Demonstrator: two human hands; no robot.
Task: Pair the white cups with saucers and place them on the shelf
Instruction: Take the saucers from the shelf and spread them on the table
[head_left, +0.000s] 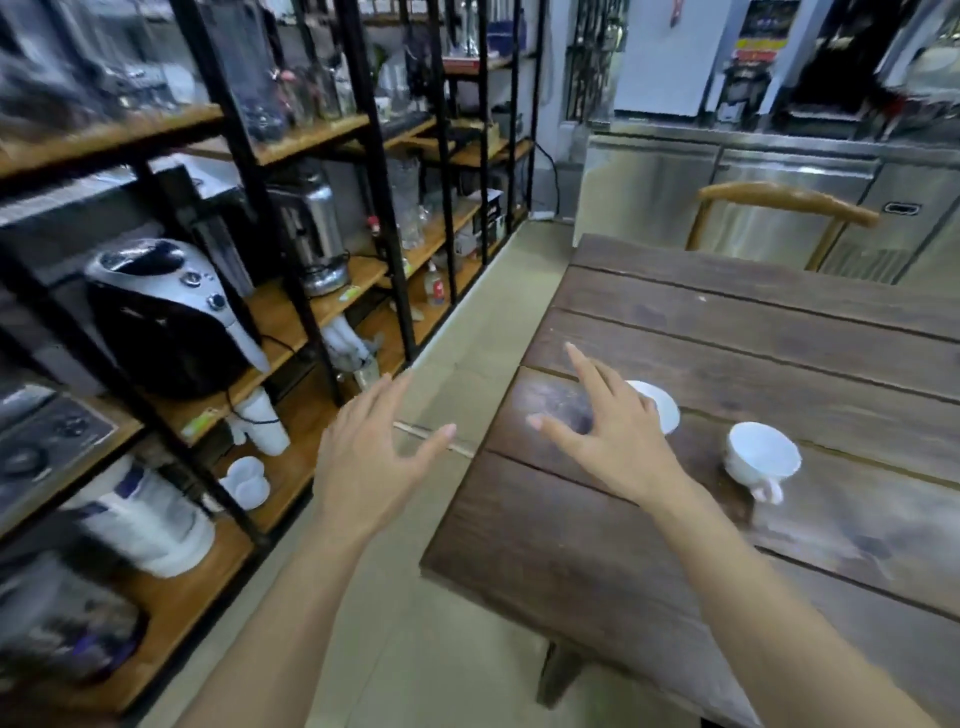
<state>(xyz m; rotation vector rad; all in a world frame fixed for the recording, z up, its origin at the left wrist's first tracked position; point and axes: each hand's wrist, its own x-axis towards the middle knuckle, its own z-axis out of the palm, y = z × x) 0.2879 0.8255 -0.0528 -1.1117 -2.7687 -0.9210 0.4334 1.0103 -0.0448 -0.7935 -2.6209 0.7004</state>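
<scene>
A white cup (759, 457) with its handle toward me stands on the dark wooden table (727, 338). Left of it lies a white saucer (662, 408), partly hidden behind my right hand (613, 439). That hand hovers above the table's left part with fingers spread, holding nothing. My left hand (371, 457) is open too, over the floor between the table and the shelf (280, 312). On the shelf's lower board stand white cups (247, 480) set close together.
The black-framed shelf on the left holds an air fryer (166, 312), a metal urn (314, 228), a white appliance (145, 514), stacked cups (262, 421) and bottles. A wooden chair (779, 208) stands behind the table, steel counters (753, 182) beyond.
</scene>
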